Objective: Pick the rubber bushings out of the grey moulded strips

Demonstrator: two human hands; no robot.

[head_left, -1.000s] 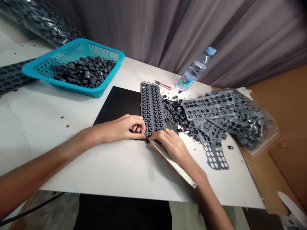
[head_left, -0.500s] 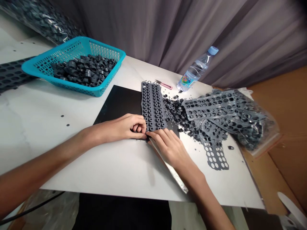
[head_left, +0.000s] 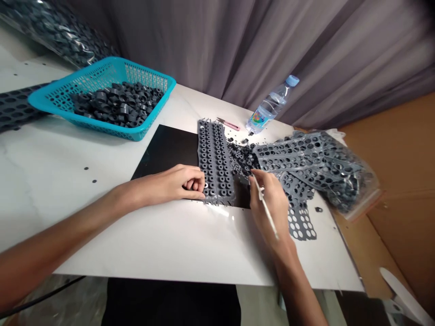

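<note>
A grey moulded rubber sheet (head_left: 216, 156) with rows of raised rings lies lengthwise on a black mat (head_left: 170, 147). My left hand (head_left: 188, 182) is curled at the sheet's near left edge, thumb and fingers gripping that edge. Off the sheet's right side, my right hand (head_left: 270, 199) is closed around a slim white pen-like tool (head_left: 268, 210). The tool's back end points towards my wrist; its tip is hard to make out near the fingertips. Loose dark rubber rings and small round bits (head_left: 243, 158) are heaped just beyond my right hand.
A turquoise basket (head_left: 142, 131) of rubber rings stands at the left, with a clear bag (head_left: 68, 36) of parts behind. Pink thread snips (head_left: 228, 124) and a water bottle (head_left: 268, 108) are at the back. Punched-out sheets (head_left: 295, 151) and a plastic bag (head_left: 360, 181) lie right.
My right hand has moved right, from the sheet's near edge to beside the loose rings, carrying the white tool. My left hand stays at the sheet's edge.
</note>
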